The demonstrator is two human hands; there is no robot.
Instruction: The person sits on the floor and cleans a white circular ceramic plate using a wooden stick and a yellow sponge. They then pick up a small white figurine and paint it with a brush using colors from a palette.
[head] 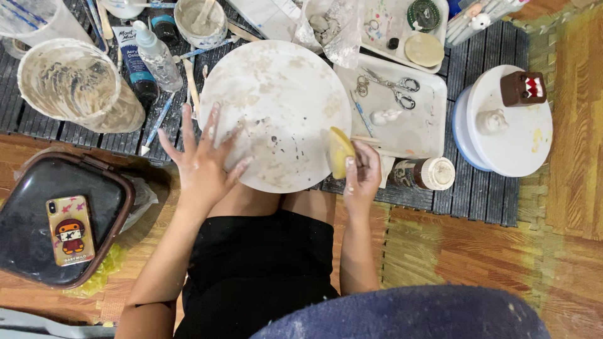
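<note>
round white board (pixel 282 94), smeared with grey-brown clay residue, resting flat in front of the knees on a dark slatted mat (pixel 477 188). probably stiff and fairly light, a little gritty and slick where the smears look wet; best gripped at opposite edges, not by the dirty middle. yellow kidney-shaped scraper (pixel 340 152) pinched upright at the board's right edge, thin and likely flexible, easy to bend if squeezed hard. right hand (pixel 363 179) closed around that scraper, fingers curled. left hand (pixel 202 164) spread wide, fingers splayed, resting on the board's left rim, gripping nothing.

just right of the board, a white tray (pixel 427 132) with scissors (pixel 396 85) and a small white figure. beyond that, a white turntable (pixel 521 138) carrying a brown boxy figure (pixel 522 88). above left, a clay-stained bucket (pixel 69 81), a spray bottle (pixel 157 56), a paint tube. at far left, a phone (pixel 70 230) lying on a dark lidded container (pixel 38 251).
</note>
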